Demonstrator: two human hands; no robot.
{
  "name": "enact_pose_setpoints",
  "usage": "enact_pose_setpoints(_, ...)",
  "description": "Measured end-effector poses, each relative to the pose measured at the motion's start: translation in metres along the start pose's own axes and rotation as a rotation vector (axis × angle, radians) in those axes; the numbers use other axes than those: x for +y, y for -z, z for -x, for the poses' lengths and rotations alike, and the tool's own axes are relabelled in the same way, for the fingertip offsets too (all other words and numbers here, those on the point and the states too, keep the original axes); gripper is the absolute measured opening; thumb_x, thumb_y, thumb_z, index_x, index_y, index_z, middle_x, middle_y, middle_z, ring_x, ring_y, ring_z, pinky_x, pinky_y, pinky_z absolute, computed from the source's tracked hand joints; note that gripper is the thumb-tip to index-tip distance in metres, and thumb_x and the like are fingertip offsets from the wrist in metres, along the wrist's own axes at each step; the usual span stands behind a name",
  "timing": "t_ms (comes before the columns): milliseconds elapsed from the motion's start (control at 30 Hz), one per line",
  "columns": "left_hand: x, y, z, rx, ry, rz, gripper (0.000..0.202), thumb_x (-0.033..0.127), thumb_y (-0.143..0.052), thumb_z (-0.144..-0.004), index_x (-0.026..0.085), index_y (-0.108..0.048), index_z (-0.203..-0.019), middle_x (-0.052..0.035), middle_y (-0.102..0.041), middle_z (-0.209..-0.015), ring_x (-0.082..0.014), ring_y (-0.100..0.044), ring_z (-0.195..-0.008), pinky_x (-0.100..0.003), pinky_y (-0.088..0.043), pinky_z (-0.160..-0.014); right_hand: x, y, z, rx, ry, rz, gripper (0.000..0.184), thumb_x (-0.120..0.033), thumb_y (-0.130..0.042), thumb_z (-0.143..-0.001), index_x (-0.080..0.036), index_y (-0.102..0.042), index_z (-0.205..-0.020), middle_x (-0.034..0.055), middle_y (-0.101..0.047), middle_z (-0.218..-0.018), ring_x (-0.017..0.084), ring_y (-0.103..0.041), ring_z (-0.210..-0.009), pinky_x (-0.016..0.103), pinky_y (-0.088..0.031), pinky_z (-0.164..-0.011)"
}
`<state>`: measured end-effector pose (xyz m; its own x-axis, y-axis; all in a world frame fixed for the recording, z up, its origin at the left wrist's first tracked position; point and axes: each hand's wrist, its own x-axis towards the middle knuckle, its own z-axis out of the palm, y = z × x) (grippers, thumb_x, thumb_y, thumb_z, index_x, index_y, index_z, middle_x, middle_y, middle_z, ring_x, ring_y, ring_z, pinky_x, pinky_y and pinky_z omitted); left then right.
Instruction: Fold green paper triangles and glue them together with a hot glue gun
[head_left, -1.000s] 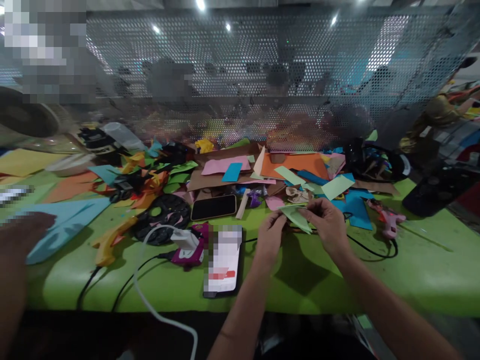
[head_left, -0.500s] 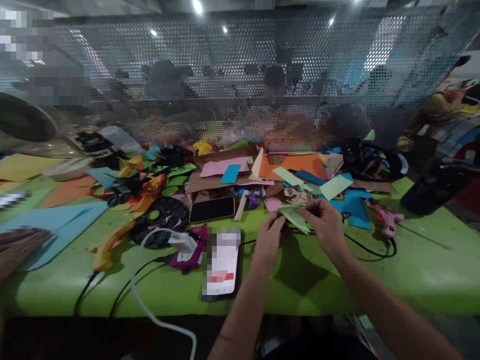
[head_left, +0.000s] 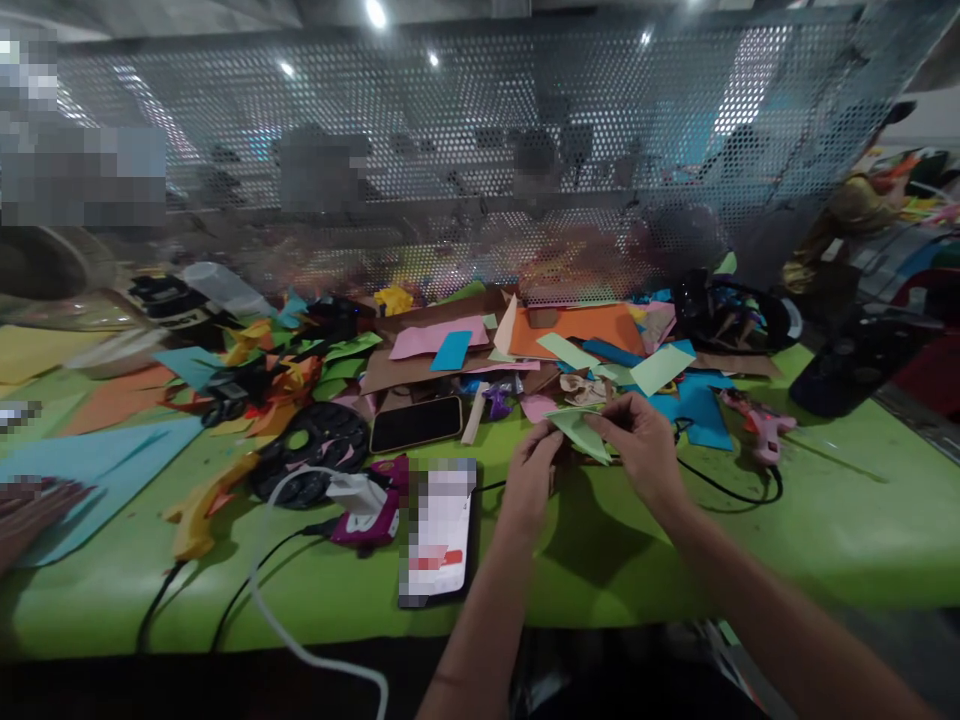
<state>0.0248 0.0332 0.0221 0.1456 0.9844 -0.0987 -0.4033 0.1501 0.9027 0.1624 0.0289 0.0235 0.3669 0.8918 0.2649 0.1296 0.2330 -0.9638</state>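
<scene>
A piece of light green paper [head_left: 583,430], which looks folded, is held up between my two hands over the green table. My left hand [head_left: 534,462] pinches its left side, fingers closed on the edge. On the other side, the thumb and fingers of my right hand [head_left: 637,440] grip the same paper. Its shadow falls on the tabletop below. Behind it lie a crumpled tan paper [head_left: 585,388] and loose pale green strips [head_left: 664,368]. A lit phone [head_left: 439,535] rests left of my left forearm.
A pink glue gun [head_left: 766,438] lies at right with its black cord, a yellow one [head_left: 214,510] at left. A purple power adapter [head_left: 367,520] trails a white cable. A dark phone [head_left: 417,424] lies mid-table. At far left another person's hand [head_left: 41,510] touches blue paper [head_left: 142,460].
The view has shifted slightly, so the table items sit a little further left. Both my hands stay on the green paper with nearly the same grip.
</scene>
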Motion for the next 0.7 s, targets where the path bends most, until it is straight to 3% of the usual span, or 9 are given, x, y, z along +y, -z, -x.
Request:
enact_pose_setpoints(167,0.002,-0.001,0.002,-0.019,0.001,-0.014,0.024,0.038,-0.074,-0.071,0.017,-0.071,-0.080,-0.0023,-0.070,-0.072,-0.0132,-0.062,-0.061,-0.023,-0.047,-0.058,0.000,-0.001,0.001,0.007,0.025,0.004,0.030,-0.042,-0.078,-0.070,-0.021,-0.058,-0.070,-0.0033,-0.056,-0.063,0.012,-0.047,-0.058,0.026,-0.039,-0.054)
enact_pose_setpoints(333,-0.007,0.002,-0.004,0.007,-0.011,-0.078,0.035,0.043,-0.081,-0.068,0.016,-0.071,-0.088,-0.0008,-0.070,-0.077,-0.0113,-0.061,-0.064,-0.024,-0.049,-0.065,0.000,-0.001,0.002,-0.001,0.038,0.033,0.030,-0.044,-0.076,-0.072,-0.021,-0.057,-0.070,-0.0032,-0.056,-0.063,0.012,-0.048,-0.058,0.026,-0.039,-0.054)
enact_pose_setpoints(500,-0.015,0.008,-0.009,-0.009,-0.074,-0.171,0.030,0.041,-0.076,-0.074,0.018,-0.073,-0.093,-0.0015,-0.071,-0.083,-0.0122,-0.060,-0.072,-0.024,-0.048,-0.069,0.002,-0.001,0.002,-0.006,0.043,0.024,0.026,-0.039,-0.075,-0.073,-0.021,-0.058,-0.072,-0.0023,-0.058,-0.066,0.013,-0.051,-0.061,0.026,-0.040,-0.055)
enact_pose_setpoints(700,-0.014,0.008,-0.009,0.007,-0.080,-0.197,0.028,0.041,-0.073,-0.077,0.018,-0.073,-0.094,-0.0011,-0.071,-0.081,-0.0115,-0.059,-0.068,-0.023,-0.048,-0.067,0.003,-0.002,0.002,0.004,0.049,0.006,0.024,-0.036,-0.076,-0.073,-0.021,-0.057,-0.071,-0.0032,-0.057,-0.066,0.013,-0.050,-0.061,0.026,-0.040,-0.057)
